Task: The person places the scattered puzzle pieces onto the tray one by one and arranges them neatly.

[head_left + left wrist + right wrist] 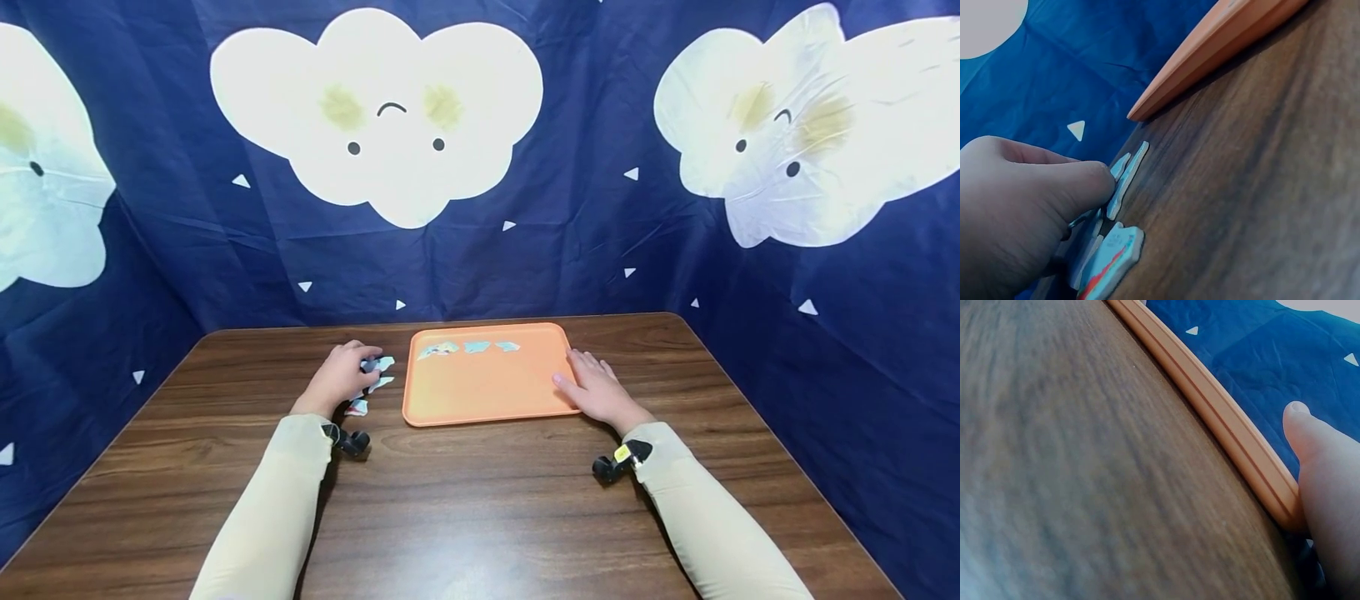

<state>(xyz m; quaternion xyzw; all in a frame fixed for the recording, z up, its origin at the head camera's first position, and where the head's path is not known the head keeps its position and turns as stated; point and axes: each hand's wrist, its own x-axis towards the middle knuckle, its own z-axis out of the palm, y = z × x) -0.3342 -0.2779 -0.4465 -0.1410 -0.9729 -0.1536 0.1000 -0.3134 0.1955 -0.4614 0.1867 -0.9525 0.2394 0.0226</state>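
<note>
A dark blue cloth (465,267) printed with white clouds stands behind the brown wooden table (480,508). Near the middle of the table's far edge lies an orange tray (487,387), with the left hand (337,379) well apart from its left side and the right hand (596,392) at its right edge. The two hands are apart: the right one has its fingers extended against the tray's rim, its thumb reaching over it, while the left curves over loose pieces (357,408) toward the table's far left corner; whether it pinches one, I cannot tell. These flat, irregular, pale blue pieces lie beneath and just beside the left hand's fingers, between that hand and the tray. Three more pieces (477,347) form a row along the tray's far edge, the leftmost the largest, and only the head view shows them clearly. The left wrist view alone brings out the thickness of the loose pieces and a red streak on the nearest one (1110,259), with the thumb (1085,187) against or just beside another. The right wrist view reveals the tray's grooved outer wall, partly covered by the right hand.
</note>
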